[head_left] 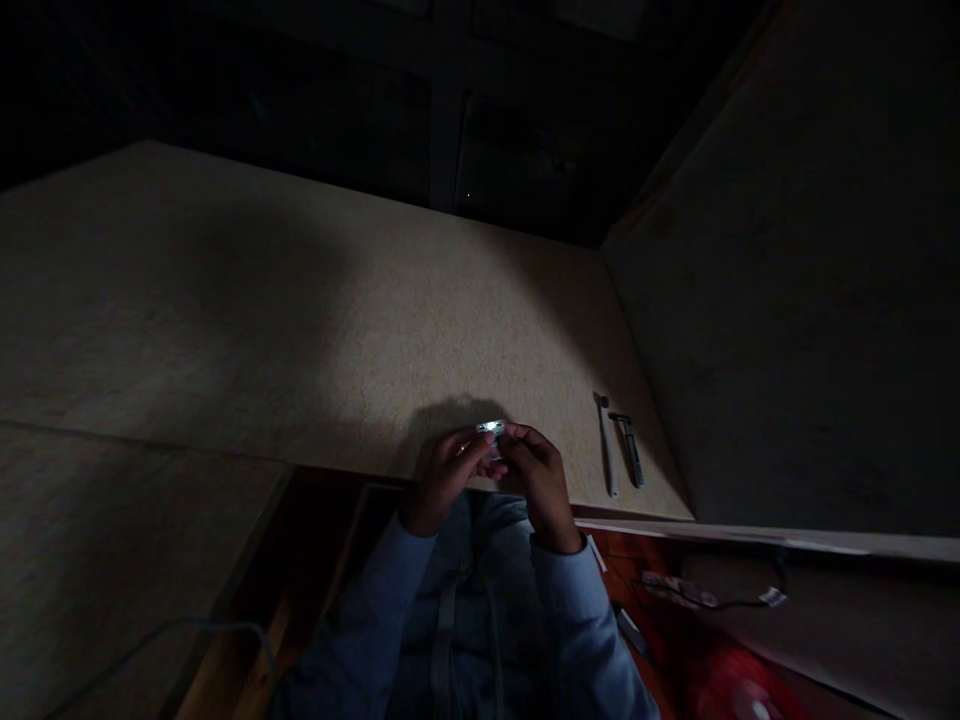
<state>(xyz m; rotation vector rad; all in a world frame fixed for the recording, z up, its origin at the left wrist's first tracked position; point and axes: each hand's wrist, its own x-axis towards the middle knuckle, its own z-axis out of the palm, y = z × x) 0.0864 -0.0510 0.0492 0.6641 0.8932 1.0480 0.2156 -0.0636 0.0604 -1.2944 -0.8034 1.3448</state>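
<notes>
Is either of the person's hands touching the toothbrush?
No, the toothbrush lies on the tabletop beside a razor, apart from the left hand and right hand, which hold a small shiny object.

There are two hands [450, 466] [539, 471], one small shiny object [491, 427], one toothbrush [608, 450] and one razor [632, 449].

It looked like a home: a toothbrush [608, 450] and a razor [635, 458] lay near the front right corner of the bench [450, 320].

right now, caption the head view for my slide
In dim light, left hand and right hand hold a small shiny object, left of a toothbrush and razor.
</notes>
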